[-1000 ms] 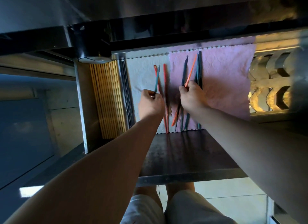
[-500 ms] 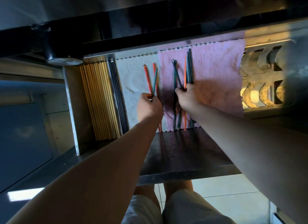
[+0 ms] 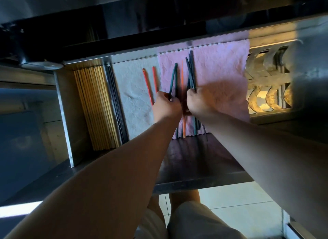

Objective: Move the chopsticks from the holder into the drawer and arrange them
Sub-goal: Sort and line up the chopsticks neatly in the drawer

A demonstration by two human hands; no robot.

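The head view is showing an open drawer (image 3: pixel 204 182) lined with a white cloth (image 3: pixel 134 100) and a pink cloth (image 3: pixel 223 75), the landmark here. Across the pink cloth's left half, dark green chopsticks (image 3: pixel 173 80) and one orange chopstick (image 3: pixel 182 75) are lying fanned and crossing; two red chopsticks (image 3: pixel 148 86) are resting just left of it on the white cloth. The left hand (image 3: pixel 166 106) is closing its fingers on green sticks, the right hand (image 3: pixel 198 102) gripping a dark bundle. Likely risk: the thin, smooth sticks are slipping or rolling askew, or snagging the cloth's texture, because both hands are crowding together.
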